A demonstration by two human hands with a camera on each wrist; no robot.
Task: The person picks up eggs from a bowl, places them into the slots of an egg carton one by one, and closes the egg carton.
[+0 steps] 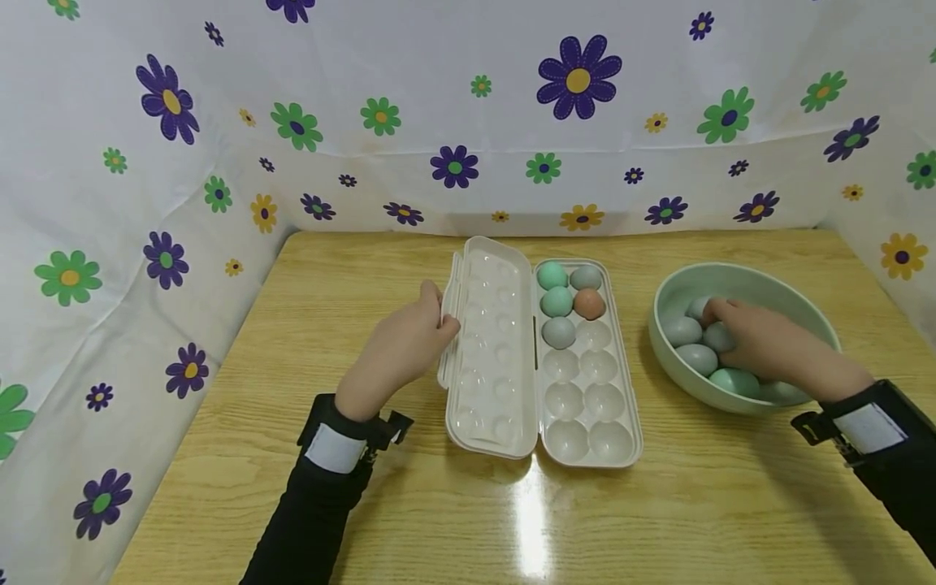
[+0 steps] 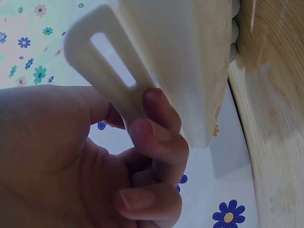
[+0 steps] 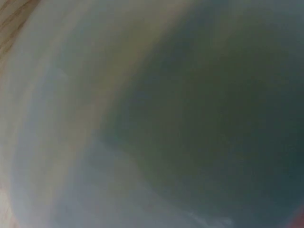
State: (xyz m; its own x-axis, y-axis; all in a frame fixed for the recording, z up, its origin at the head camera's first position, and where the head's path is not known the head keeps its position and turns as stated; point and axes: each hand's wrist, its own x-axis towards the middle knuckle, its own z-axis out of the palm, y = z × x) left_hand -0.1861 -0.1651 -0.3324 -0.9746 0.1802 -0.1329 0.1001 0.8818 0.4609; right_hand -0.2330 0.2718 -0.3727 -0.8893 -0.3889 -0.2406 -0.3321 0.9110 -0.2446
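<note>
A white plastic egg box lies unfolded, its lid (image 1: 491, 349) on the left and its egg tray (image 1: 591, 398) on the right. My left hand (image 1: 402, 345) grips the slotted handle (image 2: 111, 59) at the lid's left edge, fingers curled round it. Two green eggs, two grey eggs and one brown egg (image 1: 589, 304) sit in the tray's far cups. My right hand (image 1: 764, 341) reaches down into a pale green bowl (image 1: 819, 313), its fingers among the eggs by a grey egg (image 1: 720, 337). I cannot tell whether it holds one.
Several grey eggs and a green egg (image 1: 734, 382) lie in the bowl, right of the box. The wooden table (image 1: 336, 276) carries both. A flower-print cloth (image 1: 439, 97) hangs behind and at the sides. The right wrist view is blurred, filled mostly by the bowl's wall (image 3: 71, 118).
</note>
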